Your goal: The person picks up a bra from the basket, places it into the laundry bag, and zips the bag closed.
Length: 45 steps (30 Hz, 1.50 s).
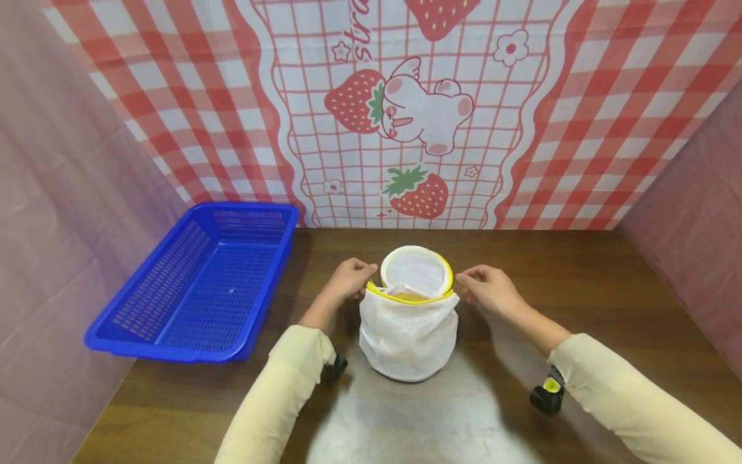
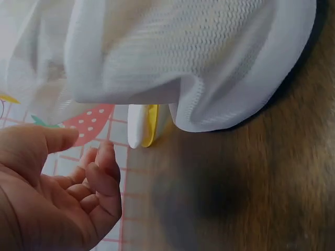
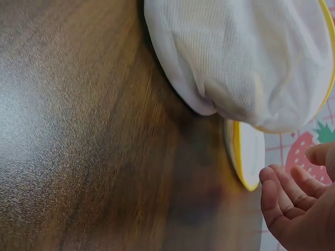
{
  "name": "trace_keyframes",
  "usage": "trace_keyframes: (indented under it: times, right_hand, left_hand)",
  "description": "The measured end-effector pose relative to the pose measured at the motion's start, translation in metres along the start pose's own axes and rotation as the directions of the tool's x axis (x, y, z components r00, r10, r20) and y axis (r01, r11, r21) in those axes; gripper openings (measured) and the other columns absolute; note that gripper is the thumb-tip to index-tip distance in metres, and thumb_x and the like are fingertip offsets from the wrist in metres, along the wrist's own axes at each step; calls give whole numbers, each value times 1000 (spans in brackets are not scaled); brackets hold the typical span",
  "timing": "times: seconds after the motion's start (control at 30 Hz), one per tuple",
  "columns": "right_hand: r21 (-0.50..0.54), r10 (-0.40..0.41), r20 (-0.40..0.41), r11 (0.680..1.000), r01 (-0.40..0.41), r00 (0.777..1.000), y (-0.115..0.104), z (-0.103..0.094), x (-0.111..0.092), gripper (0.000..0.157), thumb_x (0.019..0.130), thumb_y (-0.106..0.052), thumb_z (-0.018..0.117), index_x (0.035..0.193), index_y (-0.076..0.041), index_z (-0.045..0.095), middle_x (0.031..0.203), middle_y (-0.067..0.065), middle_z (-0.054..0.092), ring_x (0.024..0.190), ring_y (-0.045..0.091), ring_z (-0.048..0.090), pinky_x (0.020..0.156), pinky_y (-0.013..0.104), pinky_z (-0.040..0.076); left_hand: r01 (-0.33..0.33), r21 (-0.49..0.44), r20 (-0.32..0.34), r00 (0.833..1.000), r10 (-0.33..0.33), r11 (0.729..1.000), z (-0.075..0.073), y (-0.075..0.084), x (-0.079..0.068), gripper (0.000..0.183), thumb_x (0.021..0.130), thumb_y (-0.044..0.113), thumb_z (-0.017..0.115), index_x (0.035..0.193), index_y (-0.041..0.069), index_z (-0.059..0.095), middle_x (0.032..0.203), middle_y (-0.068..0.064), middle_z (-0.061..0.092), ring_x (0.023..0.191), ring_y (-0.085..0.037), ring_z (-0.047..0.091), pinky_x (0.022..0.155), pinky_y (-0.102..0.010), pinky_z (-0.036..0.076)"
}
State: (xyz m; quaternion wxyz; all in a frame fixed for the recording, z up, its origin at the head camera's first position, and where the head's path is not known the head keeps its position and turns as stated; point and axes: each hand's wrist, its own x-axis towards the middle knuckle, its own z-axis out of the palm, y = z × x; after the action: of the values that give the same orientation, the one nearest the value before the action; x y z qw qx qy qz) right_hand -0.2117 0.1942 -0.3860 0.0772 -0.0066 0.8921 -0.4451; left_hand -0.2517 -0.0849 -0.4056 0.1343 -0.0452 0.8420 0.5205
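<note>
A white mesh laundry bag (image 1: pixel 408 338) with yellow zipper trim stands upright on the table in the head view. Its round lid (image 1: pixel 414 272) is folded back behind the mouth, and something yellowish (image 1: pixel 410 297) shows inside. My left hand (image 1: pixel 350 278) is at the left side of the rim, with thumb and loosely bent fingers apart in the left wrist view. On the other side, my right hand (image 1: pixel 487 287) is beside the lid's edge. The right wrist view shows its fingers (image 3: pixel 290 196) relaxed, with nothing between them and the thumb.
A blue plastic basket (image 1: pixel 263 309) with slotted walls stands at the left of the wooden table (image 1: pixel 591 303). Behind the table hangs a red-and-white strawberry cloth (image 1: pixel 510 129). Pinkish cloth (image 1: pixel 64 212) borders the left side, and similar cloth hangs on the right.
</note>
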Motion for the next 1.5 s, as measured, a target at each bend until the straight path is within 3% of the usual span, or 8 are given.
trace_keyframes:
  times: [0.2, 0.37, 0.57, 0.73, 1.1, 1.27, 1.37, 1.5]
  right_hand:
    - [58, 67, 24, 996, -68, 997, 10, 3, 9, 41, 93, -26, 55, 113, 11, 55, 73, 6, 65, 59, 10, 59, 57, 29, 52]
    - [88, 101, 32, 991, -104, 994, 16, 5, 15, 41, 94, -24, 55, 114, 12, 54, 71, 3, 64, 57, 8, 58, 56, 27, 52]
    - [113, 127, 49, 985, -132, 991, 22, 11, 22, 38, 94, -21, 54, 114, 11, 54, 69, 2, 63, 56, 6, 58, 54, 25, 51]
    - [137, 144, 68, 979, -152, 987, 25, 15, 26, 37, 95, -20, 52, 114, 11, 54, 67, -1, 61, 56, 5, 58, 53, 23, 51]
    - [155, 157, 70, 974, -166, 985, 25, 21, 34, 38, 94, -18, 53, 114, 14, 55, 62, -3, 59, 53, 5, 57, 51, 22, 50]
    - [173, 159, 72, 970, -170, 985, 25, 25, 37, 39, 94, -17, 53, 114, 16, 54, 59, -5, 57, 50, 3, 55, 49, 21, 49]
    - [175, 162, 73, 969, -173, 984, 25, 26, 38, 39, 93, -16, 53, 115, 17, 54, 60, -5, 56, 49, 3, 55, 48, 21, 49]
    - [181, 169, 79, 967, -181, 982, 26, 27, 39, 40, 93, -15, 53, 116, 18, 53, 61, -3, 54, 48, 4, 55, 47, 21, 49]
  left_hand:
    - [58, 60, -7, 998, -58, 996, 5, 0, 8, 33, 93, 26, 57, 107, -3, 59, 65, -2, 51, 47, -8, 45, 45, -20, 40]
    - [82, 94, -12, 997, -81, 992, 9, -1, 15, 32, 91, 25, 59, 106, -2, 64, 73, -2, 54, 49, -7, 46, 46, -19, 42]
    - [70, 130, -35, 997, -66, 989, 12, 0, 21, 28, 90, 25, 60, 99, -1, 66, 79, -5, 56, 52, -8, 47, 45, -18, 43]
    - [89, 146, -30, 996, -85, 985, 13, -1, 24, 29, 90, 25, 60, 102, -1, 66, 80, -4, 57, 52, -8, 47, 45, -17, 42]
    - [66, 195, -9, 998, -65, 979, 17, 2, 19, 28, 90, 21, 59, 97, -4, 68, 75, -6, 59, 44, -7, 41, 42, -18, 36]
    - [74, 232, -27, 997, -69, 970, 19, 2, 19, 30, 89, 23, 60, 100, -4, 69, 87, -12, 66, 48, -8, 44, 43, -18, 37]
    - [81, 214, -36, 997, -75, 974, 18, 1, 18, 31, 89, 22, 61, 102, -5, 68, 96, -16, 67, 54, -10, 48, 45, -18, 39]
    - [90, 124, 1, 996, -91, 988, 19, -2, 18, 32, 89, 21, 61, 103, -6, 68, 81, -8, 63, 51, -8, 47, 43, -19, 39]
